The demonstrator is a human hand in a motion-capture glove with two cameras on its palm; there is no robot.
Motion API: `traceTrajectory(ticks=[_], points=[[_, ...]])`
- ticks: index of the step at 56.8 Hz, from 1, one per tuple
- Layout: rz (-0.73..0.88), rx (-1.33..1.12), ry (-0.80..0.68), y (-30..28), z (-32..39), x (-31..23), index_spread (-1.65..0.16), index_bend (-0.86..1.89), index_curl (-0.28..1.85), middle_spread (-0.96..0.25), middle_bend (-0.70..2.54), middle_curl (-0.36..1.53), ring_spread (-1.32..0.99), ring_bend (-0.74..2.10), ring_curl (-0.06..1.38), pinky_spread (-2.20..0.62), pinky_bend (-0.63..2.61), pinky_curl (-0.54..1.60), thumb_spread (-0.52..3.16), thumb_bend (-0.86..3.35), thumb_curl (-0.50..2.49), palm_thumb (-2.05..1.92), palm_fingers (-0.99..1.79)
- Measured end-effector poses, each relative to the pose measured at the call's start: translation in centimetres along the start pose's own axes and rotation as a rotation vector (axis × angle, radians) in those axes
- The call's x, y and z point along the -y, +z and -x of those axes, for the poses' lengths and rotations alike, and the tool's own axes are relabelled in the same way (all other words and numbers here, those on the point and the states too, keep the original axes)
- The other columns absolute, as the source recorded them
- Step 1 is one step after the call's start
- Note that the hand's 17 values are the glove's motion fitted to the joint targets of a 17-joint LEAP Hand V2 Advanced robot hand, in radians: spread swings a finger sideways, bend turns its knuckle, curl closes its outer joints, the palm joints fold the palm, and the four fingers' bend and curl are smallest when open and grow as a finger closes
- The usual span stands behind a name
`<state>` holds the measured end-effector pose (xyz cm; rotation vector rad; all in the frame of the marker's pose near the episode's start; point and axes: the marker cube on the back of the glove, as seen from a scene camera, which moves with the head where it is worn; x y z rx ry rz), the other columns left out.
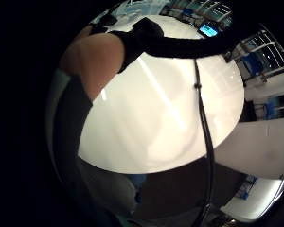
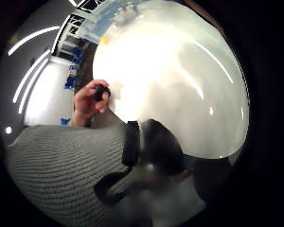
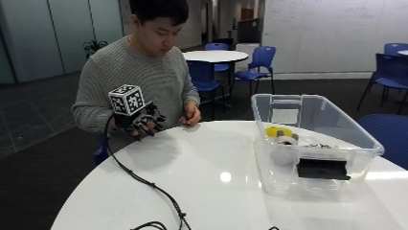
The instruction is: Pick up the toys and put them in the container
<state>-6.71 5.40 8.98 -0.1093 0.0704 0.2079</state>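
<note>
toys (image 3: 284, 135) lie inside the clear plastic container (image 3: 319, 125) on the right side of the round white surface (image 3: 210, 177); only the outside view shows them, a yellow rounded piece at the far end and a pale rounded one just near it, too small to make out which way they point. the container is a rectangular bin with see-through walls, its long axis running from near to far, and a black flat piece (image 3: 322, 168) sits against its near wall. the gloved right hand (image 3: 141, 123) hovers above the left far edge of the surface, in front of the person's grey knitted sweater (image 3: 137, 76), its fingers (image 3: 148, 130) hanging relaxed and holding nothing. the little finger side palm view shows only the glossy white top beneath the hand. the thumb side palm view adds the ribbed knit of the sweater and the bare left hand (image 2: 89, 101) at the surface's edge, pinching a small dark object (image 2: 101, 92).
</note>
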Motion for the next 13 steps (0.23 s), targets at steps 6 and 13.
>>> traceTrajectory(ticks=[6, 13], points=[[0.036, 0.000, -0.006, 0.85, -0.10, -0.25, -0.35, 0.10, 0.22, -0.20, 0.21, 0.44, -0.14, 0.50, 0.33, 0.05, 0.92, 0.33, 1.34, -0.02, 0.27, -0.02, -0.08], [0.051, -0.001, -0.015, 1.11, -0.43, 0.33, -0.35, 0.11, 0.20, -0.20, 0.22, 0.44, -0.14, 0.50, 0.33, 0.05, 0.91, 0.33, 1.35, -0.02, 0.27, -0.02, -0.09]])
